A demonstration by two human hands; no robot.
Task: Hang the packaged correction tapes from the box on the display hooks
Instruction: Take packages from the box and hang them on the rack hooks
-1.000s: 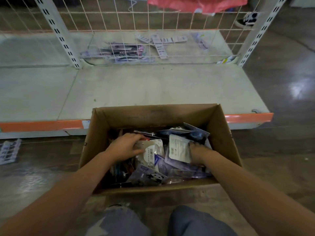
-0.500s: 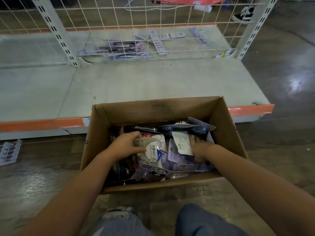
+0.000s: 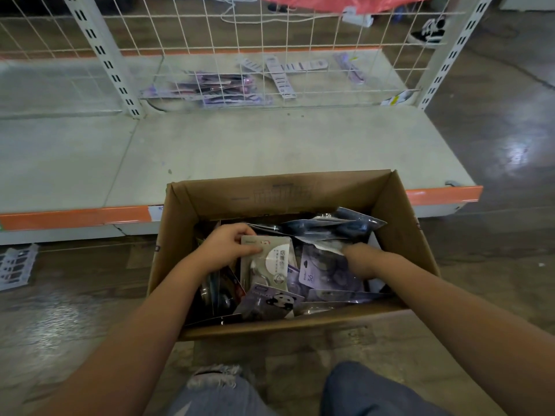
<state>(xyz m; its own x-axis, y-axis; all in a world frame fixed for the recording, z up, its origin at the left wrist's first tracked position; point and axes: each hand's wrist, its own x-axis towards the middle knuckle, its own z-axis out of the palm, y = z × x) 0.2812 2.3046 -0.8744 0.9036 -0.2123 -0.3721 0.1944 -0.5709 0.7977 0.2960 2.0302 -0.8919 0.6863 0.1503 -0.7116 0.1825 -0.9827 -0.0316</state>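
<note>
Left hand (image 3: 229,247) pinches grey-white packaged tape (image 3: 268,261) in box (image 3: 399,223); right hand (image 3: 359,261) blurred, grip unclear.

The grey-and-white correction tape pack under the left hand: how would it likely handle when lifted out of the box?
The grey-and-white pack looks flat and carded, so probably fairly stiff and light. Its glossy film may be slippery. The left hand grips its top corner; loose packs crowd it in the box, so neighbours could shift or snag.

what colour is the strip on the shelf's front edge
Orange, on the shelf edge strip, clearest in the head view.
</note>
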